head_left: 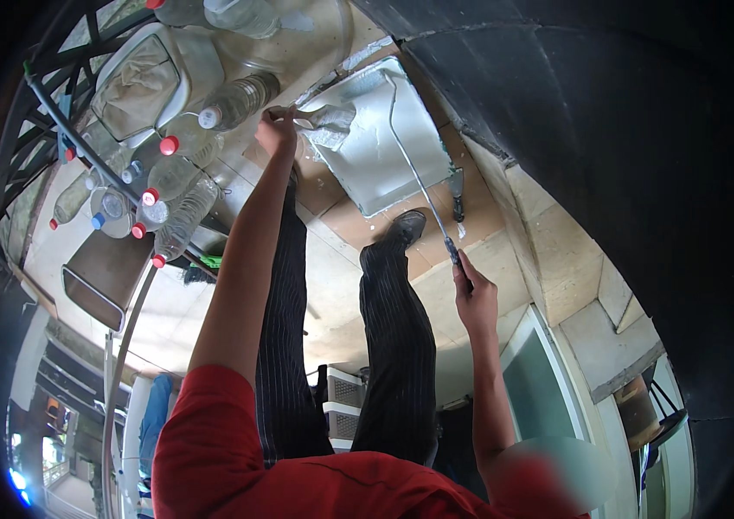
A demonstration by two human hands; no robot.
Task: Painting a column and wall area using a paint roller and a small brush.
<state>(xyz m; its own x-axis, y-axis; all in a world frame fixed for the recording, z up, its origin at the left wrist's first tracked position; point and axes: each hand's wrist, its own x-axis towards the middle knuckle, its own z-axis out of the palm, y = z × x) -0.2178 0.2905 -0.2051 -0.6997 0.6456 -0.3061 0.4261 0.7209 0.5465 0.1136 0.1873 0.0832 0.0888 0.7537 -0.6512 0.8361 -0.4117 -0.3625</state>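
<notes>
Working over the metal tray (375, 164) on the floor, I have my left hand (276, 130) closed on a crumpled clear bottle (328, 125) at the tray's near-left corner, and my right hand (473, 294) wrapped around the dark grip of a long thin rod (414, 169) whose far end bends over the tray's upper edge. To do this well, I judge the bottle should stay low over the tray so that anything spilling lands inside it, and the rod should be steered from the wrist, not swung. My left arm reaches out almost straight from the red sleeve (211, 432) to the tray's left side. My right arm is bent, forearm rising toward the tray's lower right corner. One shoe (406, 227) stands just at the tray's lower edge. Capped bottles (172, 186) lie heaped left of the tray.
</notes>
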